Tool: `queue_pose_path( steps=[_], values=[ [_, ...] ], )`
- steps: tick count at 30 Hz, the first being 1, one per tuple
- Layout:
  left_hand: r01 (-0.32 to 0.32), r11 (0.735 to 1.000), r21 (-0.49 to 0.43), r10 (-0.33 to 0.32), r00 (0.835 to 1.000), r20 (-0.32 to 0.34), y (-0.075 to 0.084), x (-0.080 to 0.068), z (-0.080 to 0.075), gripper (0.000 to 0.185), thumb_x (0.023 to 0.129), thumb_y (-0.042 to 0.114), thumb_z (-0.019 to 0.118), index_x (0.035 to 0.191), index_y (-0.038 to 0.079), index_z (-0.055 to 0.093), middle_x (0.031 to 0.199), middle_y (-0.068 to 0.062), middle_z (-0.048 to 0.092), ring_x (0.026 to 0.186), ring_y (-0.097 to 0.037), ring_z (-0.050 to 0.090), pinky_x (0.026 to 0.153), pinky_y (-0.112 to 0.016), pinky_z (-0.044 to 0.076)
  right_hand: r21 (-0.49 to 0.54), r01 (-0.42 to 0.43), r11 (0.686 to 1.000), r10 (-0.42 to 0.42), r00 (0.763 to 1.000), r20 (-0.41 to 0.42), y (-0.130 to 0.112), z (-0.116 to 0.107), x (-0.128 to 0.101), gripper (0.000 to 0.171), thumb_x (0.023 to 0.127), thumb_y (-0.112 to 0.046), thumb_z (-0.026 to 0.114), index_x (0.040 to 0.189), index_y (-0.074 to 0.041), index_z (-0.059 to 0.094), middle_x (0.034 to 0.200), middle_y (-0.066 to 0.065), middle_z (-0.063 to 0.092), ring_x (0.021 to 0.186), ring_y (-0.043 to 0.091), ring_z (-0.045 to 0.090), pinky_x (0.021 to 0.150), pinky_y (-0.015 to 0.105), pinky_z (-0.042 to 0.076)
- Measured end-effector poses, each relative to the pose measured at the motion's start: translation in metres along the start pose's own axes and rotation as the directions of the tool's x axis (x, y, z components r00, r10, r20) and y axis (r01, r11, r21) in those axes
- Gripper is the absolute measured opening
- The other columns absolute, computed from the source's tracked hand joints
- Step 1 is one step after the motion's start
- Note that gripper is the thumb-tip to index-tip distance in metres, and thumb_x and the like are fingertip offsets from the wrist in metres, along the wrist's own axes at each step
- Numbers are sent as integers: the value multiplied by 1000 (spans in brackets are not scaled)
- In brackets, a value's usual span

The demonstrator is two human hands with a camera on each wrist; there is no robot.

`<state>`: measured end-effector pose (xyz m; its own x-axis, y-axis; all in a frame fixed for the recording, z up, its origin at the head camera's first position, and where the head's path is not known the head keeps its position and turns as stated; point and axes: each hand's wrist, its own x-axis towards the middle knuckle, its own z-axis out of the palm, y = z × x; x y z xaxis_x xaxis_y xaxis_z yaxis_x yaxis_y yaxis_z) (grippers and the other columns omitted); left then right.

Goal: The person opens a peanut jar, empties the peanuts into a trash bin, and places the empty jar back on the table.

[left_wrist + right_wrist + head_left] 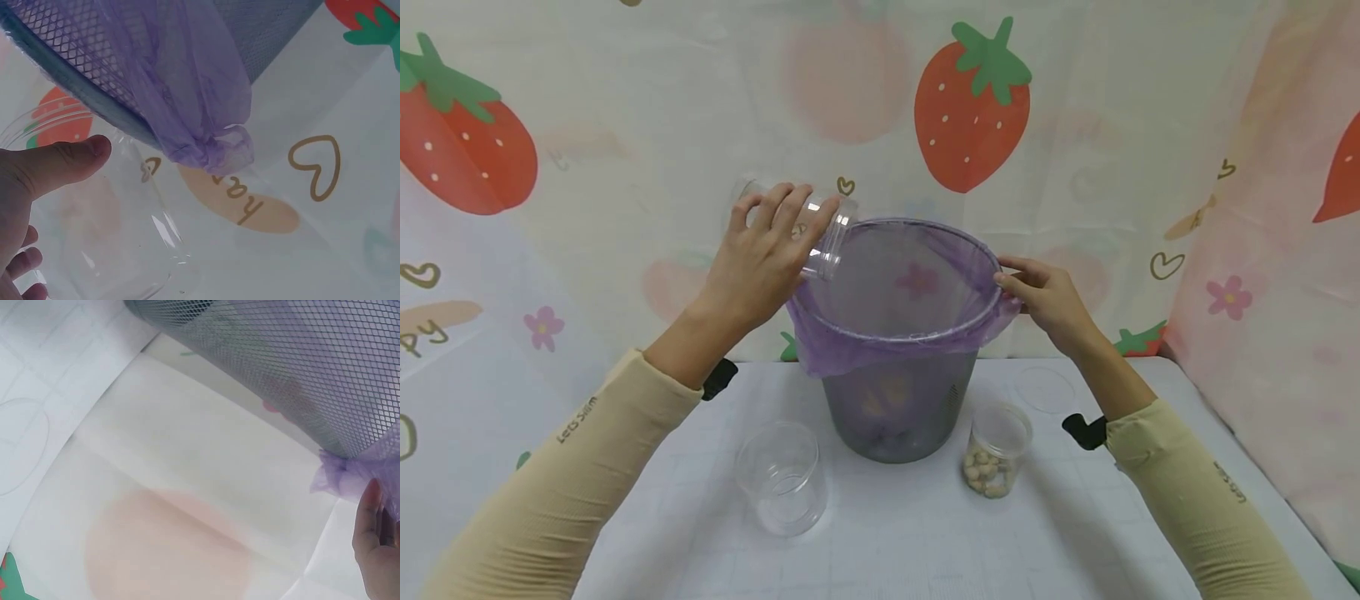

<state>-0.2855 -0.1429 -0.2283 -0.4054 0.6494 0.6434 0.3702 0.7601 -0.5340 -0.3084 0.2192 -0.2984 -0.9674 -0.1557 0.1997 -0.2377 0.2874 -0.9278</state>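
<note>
My left hand [763, 250] grips a clear plastic jar [831, 237] tipped on its side, its ridged mouth end over the left rim of a mesh wastebasket [898, 408]. In the left wrist view the thumb [69, 162] lies along the see-through jar [119, 231]. A purple bin bag [842, 350] lines the basket and folds over its rim. At the right side of that rim, my right hand [1048, 300] pinches the edge with thumb and fingers. The right wrist view has its fingers [369, 509] against the bunched bag [350, 475].
An uncapped-looking clear jar [786, 492] stands on the white table [895, 542], front left of the basket. Front right stands a small clear jar [1000, 442] partly filled with beige, nut-like pieces [985, 473]. A thin clear ring or lid [1047, 390] lies behind it. Strawberry-print cloth [700, 125] hangs behind.
</note>
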Motion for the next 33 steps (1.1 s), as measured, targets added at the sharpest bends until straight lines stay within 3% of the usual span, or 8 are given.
queue_pose_path(
  steps=[12, 17, 27, 33],
  values=[
    [104, 991, -86, -102, 994, 30, 0, -3, -12, 100, 61, 23, 93, 145, 11, 40, 140, -22, 44, 128, -39, 41, 98, -54, 36, 21, -1, 1000, 1, 1000, 4, 1, 0, 0, 53, 98, -27, 60, 141, -1, 48, 87, -19, 64, 79, 2, 58, 74, 14, 52],
    [147, 975, -165, -141, 989, 50, 1, -5, -17, 100, 62, 21, 93, 146, 11, 40, 141, -22, 43, 129, -40, 39, 98, -55, 36, 22, -3, 1000, 3, 1000, 2, 1, 0, 0, 52, 97, -27, 60, 141, -1, 48, 87, -19, 64, 79, 2, 58, 74, 14, 52],
    [278, 908, -314, -248, 960, 131, 2, -9, -28, 103, 63, 23, 92, 148, 9, 37, 144, -22, 39, 131, -40, 35, 100, -58, 32, 27, -6, 1000, 6, 1000, 4, 1, 0, 0, 53, 97, -28, 60, 141, -1, 48, 87, -19, 64, 80, 3, 58, 75, 15, 52],
    [358, 842, -404, -337, 933, 126, -1, -13, -37, 104, 62, 22, 93, 148, 12, 36, 142, -23, 41, 130, -42, 36, 98, -60, 32, 19, -8, 1000, 8, 1000, 1, 1, 0, 1, 52, 97, -28, 60, 141, -1, 48, 86, -19, 64, 79, 2, 58, 75, 15, 52]
  ],
)
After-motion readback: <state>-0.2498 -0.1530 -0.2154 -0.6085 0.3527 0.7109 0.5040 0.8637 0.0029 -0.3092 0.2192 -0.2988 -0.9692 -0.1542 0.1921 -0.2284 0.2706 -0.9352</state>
